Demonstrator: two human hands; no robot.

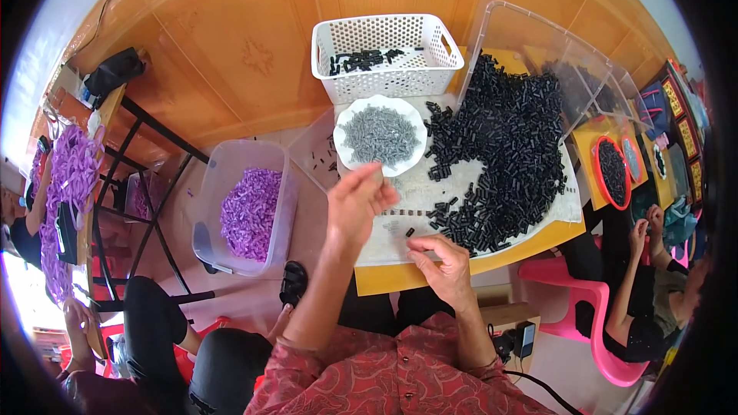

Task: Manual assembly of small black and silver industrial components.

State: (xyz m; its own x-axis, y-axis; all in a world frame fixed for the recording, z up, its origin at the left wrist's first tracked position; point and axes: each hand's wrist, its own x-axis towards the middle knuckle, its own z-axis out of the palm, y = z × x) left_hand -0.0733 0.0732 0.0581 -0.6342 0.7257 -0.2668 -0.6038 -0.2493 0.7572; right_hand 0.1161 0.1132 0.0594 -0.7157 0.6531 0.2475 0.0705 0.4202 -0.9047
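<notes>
My left hand (358, 201) is raised at the near rim of a white scalloped plate (344, 155), its fingers bent together; anything between the fingertips is too small to make out. Small grey, translucent-looking pieces (379, 135) are heaped on that plate. Lower and to the right, my right hand (444, 267) pinches thumb and forefinger over the table's near edge. Whatever is in the pinch cannot be made out. Just beyond those fingertips is a small black piece (410, 232); whether they touch it is unclear. A large pile of short black pieces (511, 154) spreads to the right.
A white perforated basket (392, 80) with black pieces stands behind the plate. A clear bin (553, 38) lies tipped behind the pile. Left on the floor, another clear bin (201, 234) holds purple pieces. Other people sit at both sides; a pink chair (580, 300) is at right.
</notes>
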